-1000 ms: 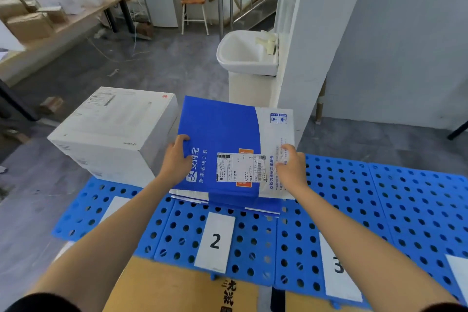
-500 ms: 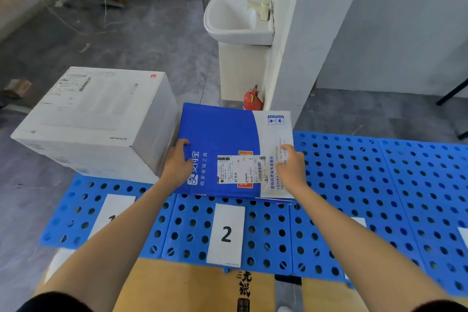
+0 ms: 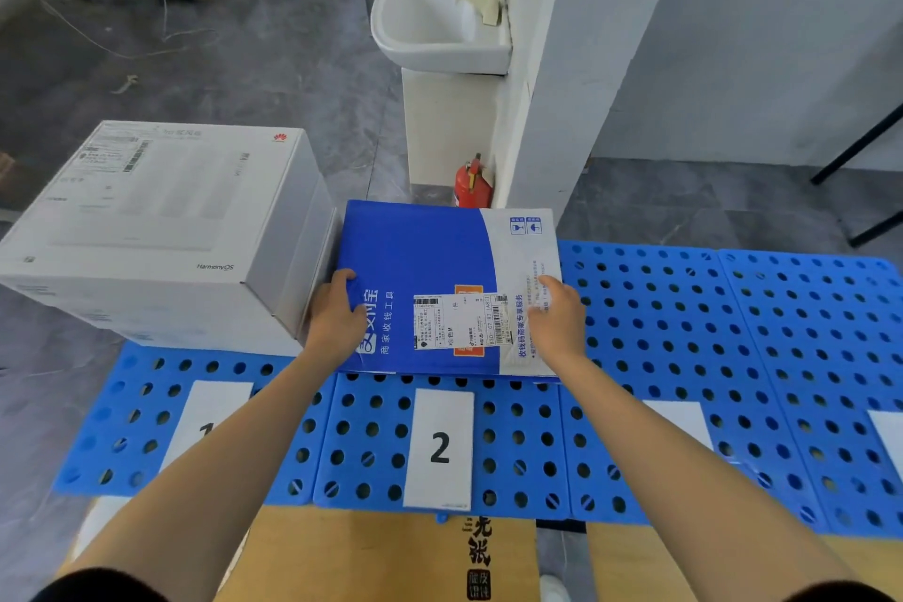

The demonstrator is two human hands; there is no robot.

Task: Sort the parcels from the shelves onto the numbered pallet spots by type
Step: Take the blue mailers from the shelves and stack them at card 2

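Note:
A flat blue and white parcel with a shipping label lies on the blue perforated pallet, just behind the paper label "2". My left hand grips its left edge, thumb on top. At the white right end, my right hand holds the parcel, thumb on top and fingers at the edge. A large white box stands on the spot marked "1", almost touching the parcel's left side. My right forearm partly covers a third paper label.
Behind the pallet stand a white pillar, a white sink on a pedestal and a red fire extinguisher. Brown cardboard lies at the pallet's near edge. More blue pallet panels stretch off to the right.
The parcel has come down from above the pallet and now lies flat behind label 2. Both hands went down with it, keeping their hold. My view has tilted downward.

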